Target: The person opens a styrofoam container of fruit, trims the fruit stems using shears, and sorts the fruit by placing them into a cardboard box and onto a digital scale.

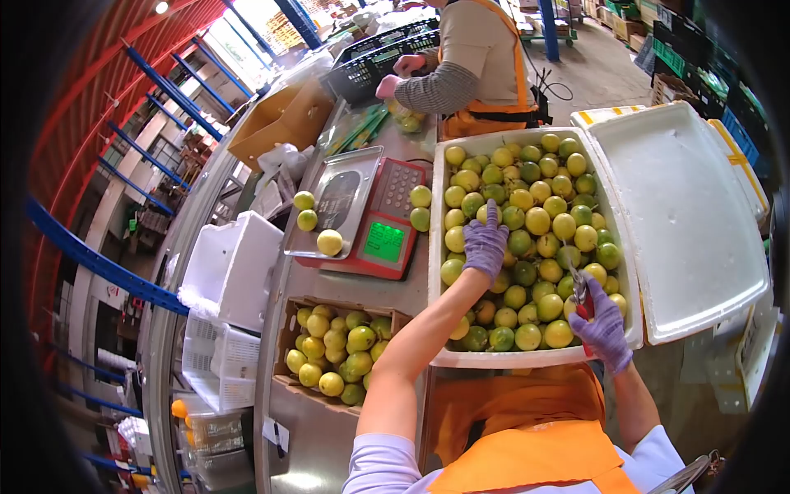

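Observation:
A white foam box (439, 313) full of round yellow-green fruits (537, 221) stands in front of me. My left hand (487, 249), in a purple glove, lies over the fruits near the middle of the box, fingers stretched and apart. I cannot tell whether it presses on a fruit. At the box's right side, my right hand (607, 325), gloved the same way, is closed around the red handles of pruning shears (581, 295). Their metal blades point away from me, over the fruits.
Left of the box sits a red digital scale (362, 262) with three fruits on its tray and two beside its keypad. Nearer is a cardboard box (288, 380) of similar fruits. A foam lid (699, 222) leans at right. Another person (485, 62) works beyond, near a black crate (370, 70).

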Motion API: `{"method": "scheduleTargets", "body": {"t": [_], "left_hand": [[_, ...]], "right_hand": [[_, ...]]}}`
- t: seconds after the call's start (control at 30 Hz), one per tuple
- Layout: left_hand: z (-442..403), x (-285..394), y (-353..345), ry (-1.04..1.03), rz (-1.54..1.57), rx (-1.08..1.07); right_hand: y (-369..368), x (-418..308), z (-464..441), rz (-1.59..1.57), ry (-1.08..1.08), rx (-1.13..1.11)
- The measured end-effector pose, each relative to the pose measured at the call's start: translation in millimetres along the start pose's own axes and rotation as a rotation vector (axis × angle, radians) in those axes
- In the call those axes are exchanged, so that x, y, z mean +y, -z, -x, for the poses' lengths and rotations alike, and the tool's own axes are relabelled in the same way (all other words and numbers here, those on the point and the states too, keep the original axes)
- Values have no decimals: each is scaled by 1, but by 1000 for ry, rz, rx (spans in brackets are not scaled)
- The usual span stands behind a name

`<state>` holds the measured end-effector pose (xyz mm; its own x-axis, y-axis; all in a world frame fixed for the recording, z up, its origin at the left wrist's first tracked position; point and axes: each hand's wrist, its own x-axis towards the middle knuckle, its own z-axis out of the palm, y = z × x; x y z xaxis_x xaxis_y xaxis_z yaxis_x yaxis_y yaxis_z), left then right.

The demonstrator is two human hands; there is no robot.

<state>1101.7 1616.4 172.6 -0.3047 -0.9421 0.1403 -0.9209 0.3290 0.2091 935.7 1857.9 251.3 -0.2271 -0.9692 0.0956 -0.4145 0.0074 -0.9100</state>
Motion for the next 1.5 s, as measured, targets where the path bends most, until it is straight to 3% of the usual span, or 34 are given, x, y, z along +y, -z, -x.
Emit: {"method": "scheduleTargets", "body": {"t": [0.1,0.13,0.17,0.23,0.33,0.4,0.43,0.5,0.53,0.57,0.63,0.67,0.7,0.73,0.77,0.83,1.0,1.07,1.37,1.5], "left_hand": [[-5,-6,-15,-215,-222,85],[-8,-8,-9,-271,-398,6],[-12,-21,2,-339,-406,-16],[-14,-53,38,-326,-124,29],[-18,-106,95,-301,36,91],[-32,-128,155,-573,-260,430],[-44,-168,162,-447,-243,456],[-96,-288,172,-303,-428,560],[-102,-311,178,-98,-215,525],[-99,-307,187,51,-259,487],[-104,-338,179,256,-539,587],[-120,-387,169,205,-293,386],[-122,-399,168,213,-244,278],[-115,-395,159,222,-280,208],[-103,-382,158,210,-349,169],[-81,-340,154,188,-429,102],[-36,-251,166,382,-368,177],[-34,-250,162,302,-461,265],[-8,-190,165,-135,-317,507],[11,-143,173,-224,-224,490]], "right_hand": [[-6,-1,-28,448,304,126],[-3,-8,-36,561,441,173],[3,-20,-32,602,504,171],[24,-35,-18,583,576,123],[70,-9,49,-249,-236,-365],[93,48,113,-368,-522,-366],[100,81,151,-468,-686,-327],[105,151,225,-121,-752,-229],[99,200,268,61,-821,-263],[96,217,309,254,-904,-307],[72,243,355,61,-1233,-319],[52,318,427,-207,-1186,-227],[34,383,491,-486,-1143,-146],[43,337,481,-112,-1219,-252],[47,310,469,66,-1240,-291],[49,285,448,176,-1239,-276],[47,263,422,198,-1160,-140],[50,252,408,188,-1099,-99],[49,193,339,147,-776,-44],[48,170,319,132,-639,-32]]}}
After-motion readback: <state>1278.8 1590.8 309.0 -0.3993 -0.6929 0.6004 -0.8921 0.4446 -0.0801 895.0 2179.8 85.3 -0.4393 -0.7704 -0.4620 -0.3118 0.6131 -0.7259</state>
